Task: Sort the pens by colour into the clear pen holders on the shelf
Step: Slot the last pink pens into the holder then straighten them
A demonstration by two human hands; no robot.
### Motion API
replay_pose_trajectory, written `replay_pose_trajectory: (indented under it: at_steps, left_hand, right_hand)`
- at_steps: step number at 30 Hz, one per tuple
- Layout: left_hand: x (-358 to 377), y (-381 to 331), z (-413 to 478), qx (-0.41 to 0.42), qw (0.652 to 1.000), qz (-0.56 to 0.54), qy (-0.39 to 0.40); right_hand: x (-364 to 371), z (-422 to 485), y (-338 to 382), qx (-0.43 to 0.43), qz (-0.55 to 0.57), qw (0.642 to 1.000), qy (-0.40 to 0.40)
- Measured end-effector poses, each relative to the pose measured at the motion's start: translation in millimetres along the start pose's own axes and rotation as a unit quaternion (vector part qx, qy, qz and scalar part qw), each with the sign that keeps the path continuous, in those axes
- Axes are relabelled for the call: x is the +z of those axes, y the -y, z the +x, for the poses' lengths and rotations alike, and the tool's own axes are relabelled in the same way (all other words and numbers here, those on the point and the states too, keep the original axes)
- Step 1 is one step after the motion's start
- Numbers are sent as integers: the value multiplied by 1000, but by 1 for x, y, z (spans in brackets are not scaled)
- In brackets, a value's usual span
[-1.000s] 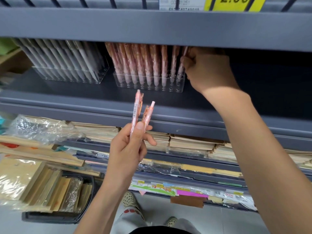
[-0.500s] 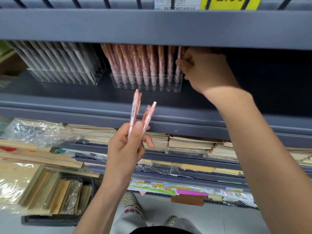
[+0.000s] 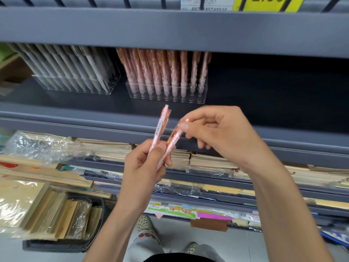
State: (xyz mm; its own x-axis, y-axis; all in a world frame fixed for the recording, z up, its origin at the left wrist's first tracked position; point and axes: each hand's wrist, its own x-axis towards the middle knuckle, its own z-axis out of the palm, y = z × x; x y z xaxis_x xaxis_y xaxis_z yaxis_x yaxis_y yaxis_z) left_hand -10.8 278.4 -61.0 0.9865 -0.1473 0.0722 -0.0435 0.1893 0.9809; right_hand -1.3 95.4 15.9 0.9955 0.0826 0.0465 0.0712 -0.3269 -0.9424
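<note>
Pink pens (image 3: 160,127) upright in left hand (image 3: 145,167) grip | right hand (image 3: 222,135) pinches one pen's top | holder (image 3: 196,97) directly above

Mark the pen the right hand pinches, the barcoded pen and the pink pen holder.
Pinched pen (image 3: 174,138): head view, upper barrel.
Barcode pen (image 3: 159,128): head view, barcode label on barrel.
Pink pen holder (image 3: 196,95): head view, clear front wall.

We see grey shelving (image 3: 170,29) | yellow price tag (image 3: 268,3) on its top edge | stacked paper packs (image 3: 211,159) on lower shelf | dark bin (image 3: 62,245) on pale floor (image 3: 236,246), lower left
</note>
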Motion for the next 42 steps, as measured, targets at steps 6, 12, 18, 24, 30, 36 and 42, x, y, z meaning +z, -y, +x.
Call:
replay_pose_trajectory:
  at_steps: [6, 12, 18, 24, 30, 36, 42]
  left_hand:
    - [3, -2, 1, 15, 999, 24, 24]
    - [2, -4, 1, 14, 999, 33, 23]
    - [2, -8, 1, 8, 999, 45, 8]
    - [-4, -8, 3, -3, 999, 32, -26]
    - [-5, -6, 5, -5, 1000, 19, -14]
    - [-2, -5, 6, -10, 1000, 27, -10]
    - [2, -5, 7, -41, 999, 8, 8]
  right_hand:
    - [-7, 0, 2, -19, 85, 996, -35]
    - [-12, 4, 3, -53, 223, 957, -179]
    - [-3, 7, 3, -74, 173, 963, -194]
    - [-22, 11, 11, -186, 132, 897, -377]
    - [-26, 15, 11, -240, 19, 848, -471]
    - [-28, 39, 13, -188, -144, 885, -402]
    - [-23, 68, 22, -133, -200, 921, -306]
